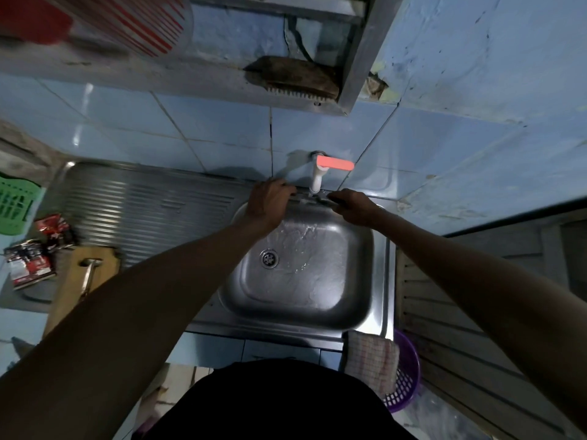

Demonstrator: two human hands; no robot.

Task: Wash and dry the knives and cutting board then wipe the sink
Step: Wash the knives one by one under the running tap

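Under the white tap [316, 181] with its red lever, both hands hold a knife [313, 200] across the far rim of the steel sink [355, 300]. My right hand [352, 206] grips the dark handle. My left hand [270, 201] has its fingers on the blade. Water runs over the blade and splashes into the basin near the drain [269, 258]. A wooden cutting board [81, 287] lies at the left on the counter, with another knife [89, 276] resting on it. A checked cloth [371, 360] hangs at the sink's front right corner.
A ribbed steel drainboard [143, 204] stretches left of the basin. Red packets [35, 249] and a green basket [16, 201] sit at the far left. A purple basket [406, 382] stands lower right. A brush [295, 79] sits on the shelf above.
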